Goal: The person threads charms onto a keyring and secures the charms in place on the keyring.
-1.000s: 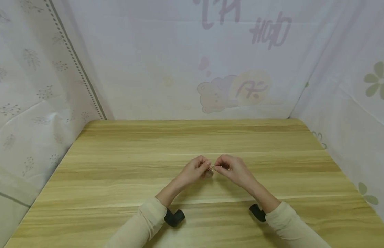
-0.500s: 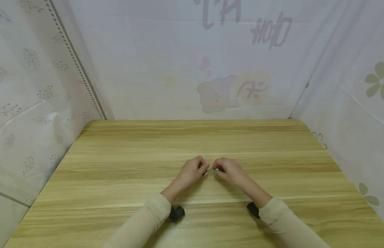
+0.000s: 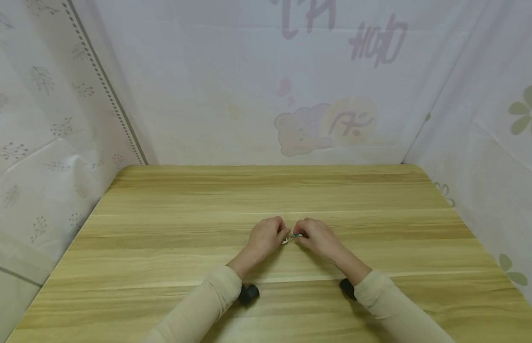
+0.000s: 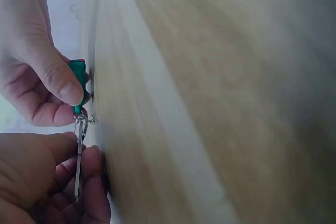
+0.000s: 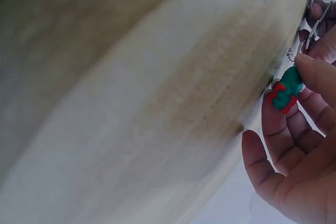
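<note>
Between my hands, low over the table, is a set of keys on a metal ring [image 4: 85, 124] with a green and red charm [image 5: 286, 92]. My left hand [image 3: 265, 235] pinches the metal end between thumb and fingers; a flat key [image 4: 79, 174] shows edge-on there in the left wrist view. With thumb and fingertips, my right hand [image 3: 321, 239] holds the charm, whose figure is too small to make out. A short bit of chain [image 5: 290, 54] hangs by the ring in the right wrist view. The fingers hide part of the ring and keys.
The wood-grain table [image 3: 184, 200] spreads around both hands. Printed pale cloth [image 3: 206, 95] hangs behind it and at both sides. Black wrist devices [image 3: 249, 294] stick out beneath the sleeves.
The right hand has shifted its grip, and the green charm now shows between its fingers. Both forearms have drawn slightly inward, and the keys at the left fingertips have turned.
</note>
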Demonstrator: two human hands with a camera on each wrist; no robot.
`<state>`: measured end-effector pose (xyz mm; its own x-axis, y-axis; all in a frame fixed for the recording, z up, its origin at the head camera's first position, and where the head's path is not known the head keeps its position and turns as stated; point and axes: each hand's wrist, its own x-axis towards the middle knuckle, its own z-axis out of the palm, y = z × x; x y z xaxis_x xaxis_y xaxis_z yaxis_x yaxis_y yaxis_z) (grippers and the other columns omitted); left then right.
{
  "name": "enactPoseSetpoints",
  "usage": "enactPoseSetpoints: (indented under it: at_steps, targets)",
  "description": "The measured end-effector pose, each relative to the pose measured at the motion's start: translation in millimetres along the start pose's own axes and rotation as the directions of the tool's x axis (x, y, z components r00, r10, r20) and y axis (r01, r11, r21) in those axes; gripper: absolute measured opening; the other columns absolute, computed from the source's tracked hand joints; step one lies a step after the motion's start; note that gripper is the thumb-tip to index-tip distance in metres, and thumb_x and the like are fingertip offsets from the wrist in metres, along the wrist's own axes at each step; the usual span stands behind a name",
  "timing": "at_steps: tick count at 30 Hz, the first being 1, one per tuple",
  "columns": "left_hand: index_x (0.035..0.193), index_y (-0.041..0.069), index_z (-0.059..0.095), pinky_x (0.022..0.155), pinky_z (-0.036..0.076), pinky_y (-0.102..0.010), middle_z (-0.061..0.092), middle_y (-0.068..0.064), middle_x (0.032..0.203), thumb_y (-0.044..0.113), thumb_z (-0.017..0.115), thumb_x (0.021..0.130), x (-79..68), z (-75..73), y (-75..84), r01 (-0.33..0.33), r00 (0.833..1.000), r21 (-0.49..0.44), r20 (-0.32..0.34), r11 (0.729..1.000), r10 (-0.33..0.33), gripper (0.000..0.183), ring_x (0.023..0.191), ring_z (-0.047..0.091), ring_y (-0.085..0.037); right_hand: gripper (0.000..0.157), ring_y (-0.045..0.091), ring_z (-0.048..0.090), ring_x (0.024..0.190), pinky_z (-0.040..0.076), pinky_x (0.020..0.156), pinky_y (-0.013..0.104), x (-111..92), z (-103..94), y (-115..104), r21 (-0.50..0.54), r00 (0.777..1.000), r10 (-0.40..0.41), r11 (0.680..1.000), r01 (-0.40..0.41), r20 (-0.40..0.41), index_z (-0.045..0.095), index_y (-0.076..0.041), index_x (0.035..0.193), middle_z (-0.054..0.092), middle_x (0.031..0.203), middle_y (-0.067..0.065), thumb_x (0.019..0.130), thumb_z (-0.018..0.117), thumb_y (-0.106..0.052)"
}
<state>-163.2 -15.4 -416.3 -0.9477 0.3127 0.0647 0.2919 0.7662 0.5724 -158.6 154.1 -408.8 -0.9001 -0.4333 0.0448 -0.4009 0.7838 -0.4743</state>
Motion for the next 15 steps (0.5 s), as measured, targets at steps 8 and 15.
enactPoseSetpoints:
  at_steps: [8, 15]
  targets:
    - [0.074, 0.014, 0.057, 0.049, 0.035, -0.02, 0.05, 0.005, 0.066, 0.025, 0.064, 0.09, 0.4, 1.0, 2.9, -0.013, 1.0, 0.132, -0.012, 0.991, 0.015, 0.02, 0.056, 0.043, -0.008, 0.011, 0.009, 0.047, 0.069, 0.041, 0.06, 0.024, 2.7, 0.8, -1.8, -0.052, 1.0, 0.002, 0.999, -0.003, -0.018, 0.065, -0.014, 0.078, 0.055, 0.076, -0.004, 0.078, 0.075, -0.01]
    - [0.075, 0.014, 0.057, 0.049, 0.036, -0.022, 0.049, 0.004, 0.067, 0.025, 0.065, 0.089, 0.2, 2.6, 2.4, -0.027, 0.999, 0.168, -0.022, 0.985, 0.031, 0.019, 0.057, 0.043, -0.009, 0.011, 0.009, 0.049, 0.07, 0.042, 0.061, 0.023, 2.2, 0.1, -1.6, -0.068, 1.0, -0.026, 0.997, 0.025, -0.013, 0.065, -0.012, 0.079, 0.057, 0.078, -0.002, 0.077, 0.076, -0.009]
